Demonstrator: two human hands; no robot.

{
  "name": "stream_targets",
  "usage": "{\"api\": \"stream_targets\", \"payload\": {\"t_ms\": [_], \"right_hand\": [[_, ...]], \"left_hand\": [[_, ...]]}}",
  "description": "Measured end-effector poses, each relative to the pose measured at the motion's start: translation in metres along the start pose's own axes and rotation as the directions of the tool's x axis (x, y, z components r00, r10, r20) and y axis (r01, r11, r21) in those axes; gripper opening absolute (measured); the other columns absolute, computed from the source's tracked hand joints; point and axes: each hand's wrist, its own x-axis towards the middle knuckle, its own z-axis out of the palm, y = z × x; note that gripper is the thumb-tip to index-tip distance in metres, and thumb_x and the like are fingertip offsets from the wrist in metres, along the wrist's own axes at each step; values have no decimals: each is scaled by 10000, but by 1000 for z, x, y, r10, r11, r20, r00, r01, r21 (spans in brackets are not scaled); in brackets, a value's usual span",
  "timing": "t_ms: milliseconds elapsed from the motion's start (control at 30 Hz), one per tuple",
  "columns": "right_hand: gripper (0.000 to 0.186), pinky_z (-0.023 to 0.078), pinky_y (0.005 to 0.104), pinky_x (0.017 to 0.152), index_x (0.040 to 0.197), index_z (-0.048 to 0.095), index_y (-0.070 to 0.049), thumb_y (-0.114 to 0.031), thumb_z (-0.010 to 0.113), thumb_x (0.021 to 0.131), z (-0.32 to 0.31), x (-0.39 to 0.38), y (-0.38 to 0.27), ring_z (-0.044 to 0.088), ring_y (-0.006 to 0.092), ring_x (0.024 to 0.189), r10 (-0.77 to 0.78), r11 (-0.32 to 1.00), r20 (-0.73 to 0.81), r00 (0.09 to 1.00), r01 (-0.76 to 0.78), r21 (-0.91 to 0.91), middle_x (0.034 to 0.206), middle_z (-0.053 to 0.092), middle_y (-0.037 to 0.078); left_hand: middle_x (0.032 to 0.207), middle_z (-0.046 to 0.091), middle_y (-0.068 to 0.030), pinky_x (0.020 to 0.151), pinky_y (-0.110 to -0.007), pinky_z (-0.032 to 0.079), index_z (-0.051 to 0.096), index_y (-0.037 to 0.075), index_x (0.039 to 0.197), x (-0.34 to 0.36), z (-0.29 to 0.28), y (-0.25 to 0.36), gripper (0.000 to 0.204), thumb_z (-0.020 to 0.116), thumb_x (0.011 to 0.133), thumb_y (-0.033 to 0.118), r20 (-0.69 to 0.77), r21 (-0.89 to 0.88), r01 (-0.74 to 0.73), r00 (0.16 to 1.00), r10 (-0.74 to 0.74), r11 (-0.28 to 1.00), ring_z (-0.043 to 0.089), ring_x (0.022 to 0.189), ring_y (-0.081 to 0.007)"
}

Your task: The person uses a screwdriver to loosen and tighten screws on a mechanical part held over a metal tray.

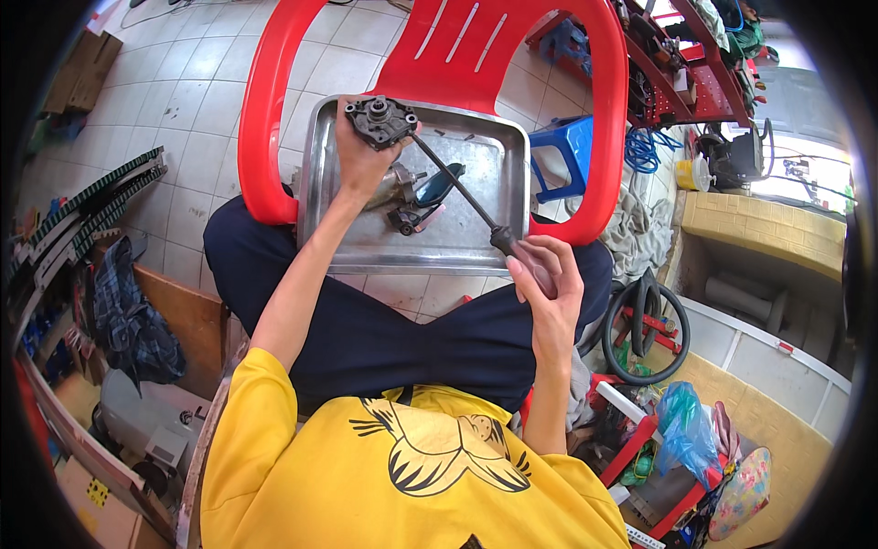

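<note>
My left hand (359, 163) grips a dark metal housing (380, 121) with a round shaft at its centre and bolt lugs round its edge. It is held above the left side of a steel tray (494, 169). My right hand (553, 284) is closed round the handle of a long screwdriver (466, 190), whose tip meets the housing's right edge. Under the hands, a silver metal cylinder (395, 188), a dark curved piece (441, 186) and a small dark part (404, 220) lie in the tray. Two tiny screw-like pieces rest towards its far side.
The tray sits on a red plastic chair (611, 119) whose armrests rise on both sides. Right of it stand a blue stool (572, 156), a blue coiled hose (647, 148) and a black tyre-like ring (684, 343). A wooden panel (183, 311) is at left.
</note>
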Motion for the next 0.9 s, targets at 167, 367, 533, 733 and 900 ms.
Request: {"api": "stream_targets", "payload": {"t_ms": [167, 367, 533, 733, 900], "right_hand": [[331, 448, 196, 582, 1336, 538, -8, -188, 579, 1062, -9, 2, 5, 605, 103, 735, 112, 967, 184, 977, -150, 207, 1143, 701, 164], [290, 440, 194, 537, 1327, 538, -28, -183, 540, 1082, -10, 2, 2, 597, 84, 694, 136, 983, 174, 975, -154, 98, 1103, 718, 151], [286, 486, 213, 624, 1297, 565, -11, -134, 614, 1044, -10, -5, 3, 598, 80, 794, -84, 977, 120, 989, 106, -184, 1111, 680, 85], [395, 523, 239, 572, 1416, 481, 18, -246, 430, 1126, -6, 0, -13, 688, 162, 811, 190, 962, 294, 937, -238, 137, 1145, 710, 201], [290, 516, 196, 579, 1265, 575, 14, -37, 658, 991, 3, 1, -8, 677, 114, 836, -14, 999, 68, 998, 16, -34, 1145, 706, 125]], "left_hand": [[962, 635, -13, 827, -266, 525, 497, 71, 1064, 0, 1, -1, 595, 969, 705, 108, -5, -16, 20, 1000, -20, 1000, 628, 887, -108], [963, 635, -15, 827, -266, 525, 500, 75, 1064, -1, 2, 2, 574, 959, 720, 105, 31, -15, 6, 1000, -6, 1000, 630, 891, -108], [968, 632, -11, 822, -265, 533, 497, 80, 1070, -2, 3, 1, 570, 951, 726, 91, 35, -36, 17, 999, -16, 999, 632, 898, -101], [956, 669, -37, 820, -272, 556, 469, 50, 1086, -2, 1, -6, 631, 960, 691, 62, 23, -21, 30, 999, -29, 999, 673, 886, -122], [952, 649, -15, 822, -269, 544, 504, 72, 1071, -3, 5, -7, 559, 941, 724, 50, -5, -93, 138, 990, -139, 986, 649, 882, -108]]}}
